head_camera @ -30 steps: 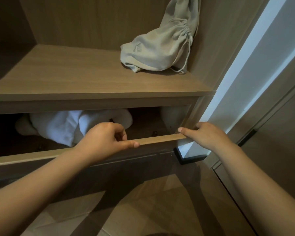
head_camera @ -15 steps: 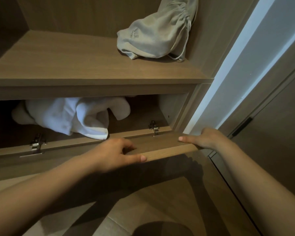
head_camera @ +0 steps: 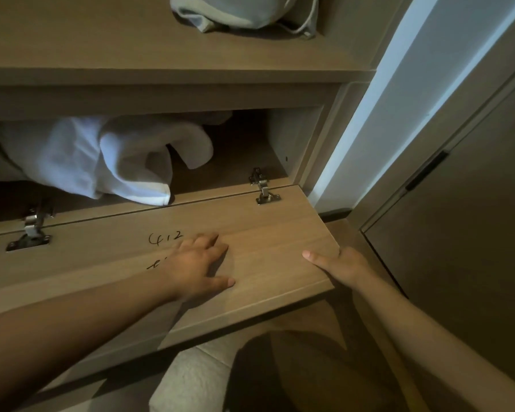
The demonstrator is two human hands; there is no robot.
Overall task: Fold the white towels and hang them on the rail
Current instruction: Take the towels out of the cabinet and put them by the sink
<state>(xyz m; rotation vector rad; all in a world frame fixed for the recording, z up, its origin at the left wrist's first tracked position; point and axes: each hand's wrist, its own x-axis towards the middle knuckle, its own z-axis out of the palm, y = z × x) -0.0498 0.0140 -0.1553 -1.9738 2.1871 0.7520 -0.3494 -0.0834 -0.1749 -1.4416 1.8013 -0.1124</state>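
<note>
Head camera is looking down into a wooden cupboard, where a drop-down door (head_camera: 274,233) is lying folded out towards the viewer, close to level. It is hanging on a left hinge (head_camera: 30,230) and a right hinge (head_camera: 262,188), both bright metal.

The left grip (head_camera: 197,269) is a bare hand lying flat on the door's inner face. Its fingers are spreading out straight and its thumb is pointing right, so it is pressing down and clasping nothing. Black handwriting (head_camera: 165,237) reading "412" is showing just above its knuckles, and a second scribble is half hiding under the wrist.

The right grip (head_camera: 339,264) is taking the door's right-hand edge near the front corner. Its thumb is lying on top of the panel and its fingers are wrapping down round the edge out of sight.

The white towels (head_camera: 101,162) are sitting crumpled in the open compartment (head_camera: 292,138) behind the door, bunching towards its left side. One hemmed corner is drooping onto the front lip, right at the door's hinge line.

Up above, the shelf (head_camera: 101,55) is carrying a pale grey drawstring bag (head_camera: 238,13), cut off by the top of the frame. Light-coloured floor (head_camera: 191,382) is showing below the door.
</note>
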